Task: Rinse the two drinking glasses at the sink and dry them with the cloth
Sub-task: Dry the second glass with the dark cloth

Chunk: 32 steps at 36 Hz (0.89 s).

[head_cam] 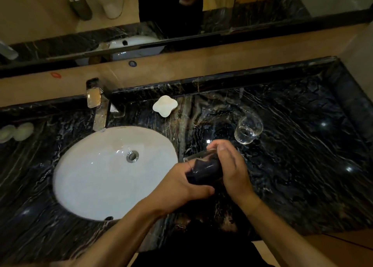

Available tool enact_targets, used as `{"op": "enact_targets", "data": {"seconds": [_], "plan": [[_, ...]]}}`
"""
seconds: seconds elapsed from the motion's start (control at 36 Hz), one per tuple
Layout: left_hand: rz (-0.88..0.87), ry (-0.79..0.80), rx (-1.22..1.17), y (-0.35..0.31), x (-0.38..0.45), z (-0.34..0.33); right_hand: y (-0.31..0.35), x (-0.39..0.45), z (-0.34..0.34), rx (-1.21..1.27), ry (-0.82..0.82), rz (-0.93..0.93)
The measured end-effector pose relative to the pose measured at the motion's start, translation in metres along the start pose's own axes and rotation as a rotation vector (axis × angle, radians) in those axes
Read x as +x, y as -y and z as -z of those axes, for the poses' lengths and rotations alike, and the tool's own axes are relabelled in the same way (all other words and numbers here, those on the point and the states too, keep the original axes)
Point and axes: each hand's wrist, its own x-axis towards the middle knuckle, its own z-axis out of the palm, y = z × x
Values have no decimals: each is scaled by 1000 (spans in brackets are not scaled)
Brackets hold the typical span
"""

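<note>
A clear drinking glass [198, 157] lies tilted on its side between both my hands, just right of the white oval sink [84, 176]. A dark cloth [203, 170] is stuffed inside it and bunches out at its near end. My left hand [181, 186] grips the cloth end from the left. My right hand [232, 165] wraps around the glass from the right. The second glass [248, 129] stands upright on the black marble counter [302, 155], beyond my right hand and apart from it.
A metal faucet [97, 107] stands behind the sink, no water visibly running. A white clover-shaped soap dish [165, 106] sits at the back of the counter. Two pale round items [16, 131] lie at the far left. A mirror [60, 14] spans the back wall.
</note>
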Motion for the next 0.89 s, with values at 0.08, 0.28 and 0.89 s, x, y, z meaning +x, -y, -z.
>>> {"op": "enact_targets", "data": {"seconds": [0.08,0.28,0.89], "plan": [[-304,5,483,10,7,3,10,9,-1,99,4,-321],[-797,80,1388,33,14,13,11,21,15,-29,323,-835],[-228,-81,461,10,11,-7,2,2,-6,38,-105,-266]]}}
